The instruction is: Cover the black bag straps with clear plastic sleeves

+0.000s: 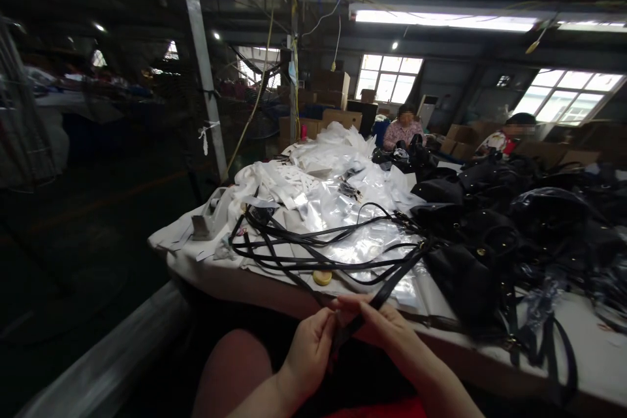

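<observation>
Both hands meet just in front of the table's near edge, gripping a black strap (389,284). My left hand (309,346) is closed round its lower part, thumb on top. My right hand (379,323) is closed on the same strap a little higher, its fingers reaching toward the left hand. From there the strap runs up to the right, to a bundle of long black straps (304,266) looped across the table. A yellow round object (322,277), perhaps a tape measure, lies just beyond the hands. What sits between the fingertips is hidden.
Clear plastic bags (343,202) pile up mid-table. Black bags (470,268) heap along the right side. A grey tape dispenser (211,214) stands at the left corner of the white-covered table (206,274). Two people, one a person in a patterned top (404,132), sit beyond.
</observation>
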Demonstrator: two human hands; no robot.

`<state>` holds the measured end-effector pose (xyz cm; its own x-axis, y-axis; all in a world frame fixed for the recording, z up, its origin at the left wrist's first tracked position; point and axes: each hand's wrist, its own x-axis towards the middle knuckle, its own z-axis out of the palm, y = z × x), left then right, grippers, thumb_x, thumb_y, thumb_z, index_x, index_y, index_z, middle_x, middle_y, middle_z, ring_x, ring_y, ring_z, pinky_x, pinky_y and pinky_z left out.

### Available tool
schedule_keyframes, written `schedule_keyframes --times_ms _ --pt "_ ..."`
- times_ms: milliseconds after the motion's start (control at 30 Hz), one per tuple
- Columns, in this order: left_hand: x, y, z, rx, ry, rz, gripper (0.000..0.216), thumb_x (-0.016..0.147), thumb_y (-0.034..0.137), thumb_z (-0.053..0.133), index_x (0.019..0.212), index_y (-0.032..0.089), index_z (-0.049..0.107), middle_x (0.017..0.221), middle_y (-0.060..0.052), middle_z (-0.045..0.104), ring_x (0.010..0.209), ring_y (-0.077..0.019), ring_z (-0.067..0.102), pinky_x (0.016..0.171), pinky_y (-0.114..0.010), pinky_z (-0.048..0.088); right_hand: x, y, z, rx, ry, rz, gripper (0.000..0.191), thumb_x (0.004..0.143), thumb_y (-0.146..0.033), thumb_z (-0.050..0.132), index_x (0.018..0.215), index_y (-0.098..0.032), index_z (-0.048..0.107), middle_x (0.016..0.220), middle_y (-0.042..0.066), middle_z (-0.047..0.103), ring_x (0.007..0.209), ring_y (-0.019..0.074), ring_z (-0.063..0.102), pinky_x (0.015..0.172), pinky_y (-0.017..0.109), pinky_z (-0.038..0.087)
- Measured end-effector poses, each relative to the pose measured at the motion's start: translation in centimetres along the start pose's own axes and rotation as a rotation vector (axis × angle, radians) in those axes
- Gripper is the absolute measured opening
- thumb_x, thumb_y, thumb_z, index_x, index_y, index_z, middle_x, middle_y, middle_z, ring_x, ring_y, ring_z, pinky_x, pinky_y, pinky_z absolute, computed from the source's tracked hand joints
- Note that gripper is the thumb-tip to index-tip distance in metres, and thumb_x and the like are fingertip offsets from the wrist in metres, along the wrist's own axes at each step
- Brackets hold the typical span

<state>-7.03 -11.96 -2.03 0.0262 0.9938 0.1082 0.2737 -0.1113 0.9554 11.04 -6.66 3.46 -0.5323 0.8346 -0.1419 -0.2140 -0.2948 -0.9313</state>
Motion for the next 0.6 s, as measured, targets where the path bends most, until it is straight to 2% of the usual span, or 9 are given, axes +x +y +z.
schedule_keyframes --times_ms 33,100,167,200,300,367,400,500,600 --pt "0.0 0.3 0.0 0.022 0.027 0.045 0.048 0.099 0.054 0.03 0.076 0.019 0.052 0.059 0.0 0.054 0.053 -0.012 0.05 0.053 -0.022 0.035 0.0 0.1 0.0 0.012 0.019 0.02 0.043 0.079 -0.046 0.077 0.114 -0.022 0.074 0.113 0.011 0.073 0.111 0.031 0.066 0.1 0.048 0.047" --pt "-0.1 0.4 -0.1 0.089 0.064 0.113 0.048 0.1 0.052 0.03 0.072 0.019 0.052 0.063 -0.001 0.055 0.059 -0.0126 0.051 0.058 -0.023 0.036 0.8 0.1 -0.8 0.11 0.19 -0.014 0.044 0.072 -0.046 0.083 0.108 -0.023 0.075 0.101 0.008 0.076 0.104 0.028 0.068 0.1 0.045 0.048" --pt "0.0 0.2 -0.1 0.138 0.061 0.106 0.049 0.1 0.051 0.03 0.069 0.019 0.05 0.061 -0.001 0.054 0.058 -0.0123 0.05 0.057 -0.023 0.035 1.8 0.1 -2.1 0.223 0.414 -0.119 0.044 0.066 -0.051 0.084 0.098 -0.022 0.077 0.09 0.006 0.077 0.099 0.0258 0.07 0.101 0.042 0.047" --pt "0.0 0.0 -0.1 0.14 0.048 0.072 0.049 0.1 0.051 0.03 0.069 0.019 0.05 0.059 0.0 0.053 0.054 -0.0119 0.049 0.054 -0.023 0.034 2.2 0.3 -2.5 0.231 0.461 -0.152 0.044 0.066 -0.054 0.083 0.096 -0.022 0.077 0.088 0.006 0.077 0.099 0.0252 0.069 0.103 0.04 0.045" --pt "0.3 -0.5 0.2 0.094 0.003 -0.065 0.046 0.1 0.051 0.028 0.075 0.02 0.051 0.052 0.003 0.05 0.043 -0.0111 0.046 0.047 -0.022 0.032 2.4 1.8 -2.1 0.101 0.275 -0.058 0.047 0.076 -0.059 0.074 0.104 -0.021 0.076 0.099 0.008 0.077 0.105 0.0266 0.068 0.104 0.043 0.044" --pt "0.5 -0.5 0.3 0.097 -0.003 -0.079 0.044 0.1 0.049 0.028 0.079 0.02 0.053 0.053 0.002 0.053 0.044 -0.0119 0.049 0.047 -0.022 0.034 2.1 3.2 -1.3 0.053 0.088 0.066 0.044 0.08 -0.053 0.074 0.105 -0.017 0.075 0.102 0.01 0.076 0.101 0.028 0.069 0.099 0.045 0.048" --pt "0.6 -0.5 0.3 0.125 0.006 -0.053 0.042 0.1 0.047 0.029 0.079 0.02 0.054 0.056 0.001 0.056 0.048 -0.0128 0.052 0.051 -0.022 0.036 2.0 3.7 -1.2 0.079 0.062 0.106 0.042 0.079 -0.049 0.076 0.104 -0.015 0.075 0.101 0.011 0.076 0.096 0.0283 0.071 0.094 0.046 0.051" --pt "0.9 -0.8 0.1 0.252 0.053 0.005 0.041 0.099 0.042 0.031 0.072 0.02 0.052 0.063 -0.002 0.06 0.059 -0.0146 0.056 0.058 -0.024 0.038 2.9 3.4 -3.1 0.25 0.261 0.082 0.028 0.077 -0.038 0.079 0.094 -0.015 0.075 0.087 0.008 0.076 0.078 0.0224 0.072 0.076 0.037 0.059" --pt "0.9 -1.2 -0.1 0.297 0.074 -0.02 0.042 0.098 0.042 0.031 0.065 0.021 0.044 0.058 -0.001 0.055 0.055 -0.0136 0.053 0.056 -0.024 0.035 4.7 0.8 -6.7 0.33 0.474 -0.064 0.013 0.079 -0.032 0.076 0.081 -0.021 0.072 0.074 0.001 0.074 0.066 0.014 0.069 0.067 0.024 0.058"
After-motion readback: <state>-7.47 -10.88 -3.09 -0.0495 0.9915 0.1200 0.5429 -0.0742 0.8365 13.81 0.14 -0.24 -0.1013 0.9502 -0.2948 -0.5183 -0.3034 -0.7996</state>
